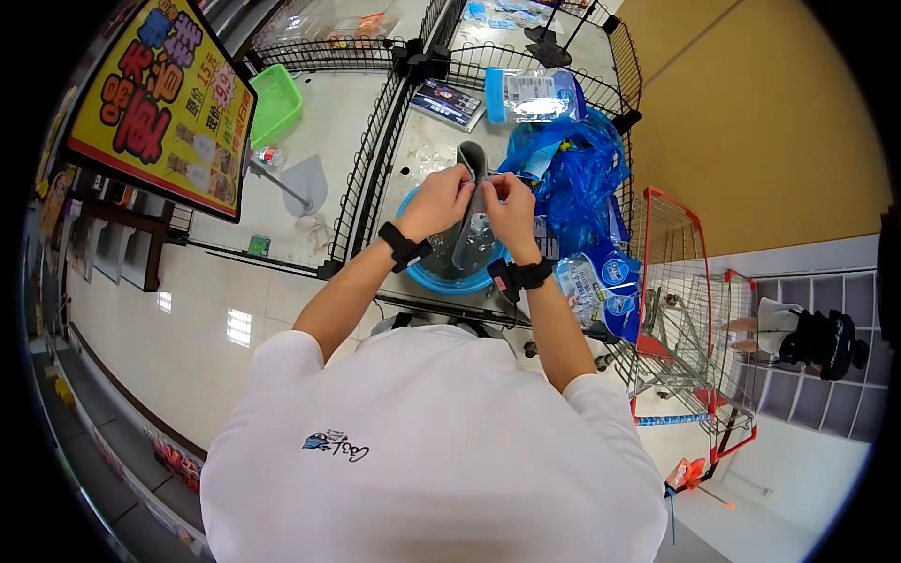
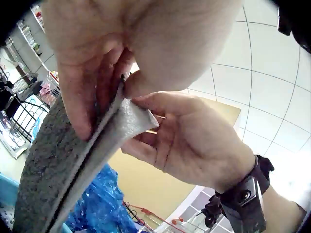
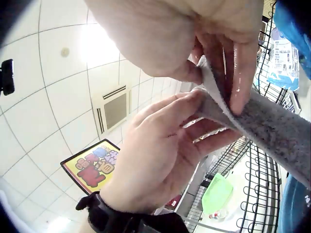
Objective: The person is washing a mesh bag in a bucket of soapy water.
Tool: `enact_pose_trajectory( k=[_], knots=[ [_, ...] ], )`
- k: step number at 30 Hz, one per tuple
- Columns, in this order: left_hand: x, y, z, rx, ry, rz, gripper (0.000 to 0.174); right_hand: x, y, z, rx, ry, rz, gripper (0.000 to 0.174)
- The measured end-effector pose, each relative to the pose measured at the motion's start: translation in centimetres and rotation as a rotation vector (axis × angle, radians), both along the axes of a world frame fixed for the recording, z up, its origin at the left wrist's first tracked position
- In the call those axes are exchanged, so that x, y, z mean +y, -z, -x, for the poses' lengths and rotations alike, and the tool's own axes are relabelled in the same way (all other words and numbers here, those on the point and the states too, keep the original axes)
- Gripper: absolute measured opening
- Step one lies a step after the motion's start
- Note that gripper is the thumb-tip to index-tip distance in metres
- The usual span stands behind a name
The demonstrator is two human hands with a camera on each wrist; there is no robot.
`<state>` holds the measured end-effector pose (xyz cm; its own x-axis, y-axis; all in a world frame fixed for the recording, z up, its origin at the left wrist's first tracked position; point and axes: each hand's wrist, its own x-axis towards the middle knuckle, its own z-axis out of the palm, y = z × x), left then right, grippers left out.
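Observation:
A folded grey cloth hangs upright between my hands, over a round light-blue basin. My left hand pinches its top edge on one side, the thumb on one face and the fingers on the other. Close beside it, my right hand pinches the same edge. Seen from the left wrist, the cloth has a dark, rough outer face and a paler inner one, with a narrow gap between its layers. In the right wrist view wet fingers lie along the cloth.
Blue plastic bags, a clear blue-lidded jar and blue-and-white packs crowd the right side. Black wire fencing borders the table. Left of it are a green basket and a yellow sign. A shopping cart stands at right.

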<state>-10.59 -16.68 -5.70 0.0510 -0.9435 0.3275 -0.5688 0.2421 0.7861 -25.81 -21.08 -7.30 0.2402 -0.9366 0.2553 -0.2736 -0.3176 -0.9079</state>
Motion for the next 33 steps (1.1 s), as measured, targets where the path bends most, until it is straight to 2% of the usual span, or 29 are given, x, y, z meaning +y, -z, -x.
enact_pose_trajectory(
  k=[2, 6, 17, 19, 21, 26, 28, 33],
  knots=[
    [-0.2, 1.2, 0.5, -0.042, 0.006, 0.044, 0.013, 0.2, 0.0, -0.3, -0.013, 0.022, 0.05, 0.016],
    [0.3, 0.9, 0.6, -0.098, 0.001, 0.083, 0.01, 0.5, -0.5, -0.3, 0.027, 0.045, -0.003, 0.016],
    [0.8, 0.7, 2.2, -0.1, -0.034, 0.12, 0.01, -0.2, 1.3, 0.0, 0.026, 0.068, -0.062, 0.018],
    [0.8, 0.9, 2.2, -0.1, -0.044, 0.13, 0.01, -0.4, 2.1, -0.1, -0.177, 0.027, -0.205, 0.018],
    [0.9, 0.9, 2.3, -0.111, 0.035, 0.154, 0.013, -0.3, 2.3, 0.3, -0.198, 0.007, -0.271, 0.018],
    [1.2, 1.7, 2.3, -0.14, 0.027, 0.111, 0.016, -0.3, 2.9, 1.2, -0.318, -0.13, -0.416, 0.021],
    [0.9, 2.1, 2.0, -0.102, 0.033, 0.097, 0.016, 0.9, 0.0, 1.6, -0.478, -0.175, -0.637, 0.022],
    [0.5, 2.0, 0.9, 0.009, 0.097, -0.046, 0.01, 0.4, 1.2, 2.3, -0.493, -0.261, -0.591, 0.022]
  ],
)
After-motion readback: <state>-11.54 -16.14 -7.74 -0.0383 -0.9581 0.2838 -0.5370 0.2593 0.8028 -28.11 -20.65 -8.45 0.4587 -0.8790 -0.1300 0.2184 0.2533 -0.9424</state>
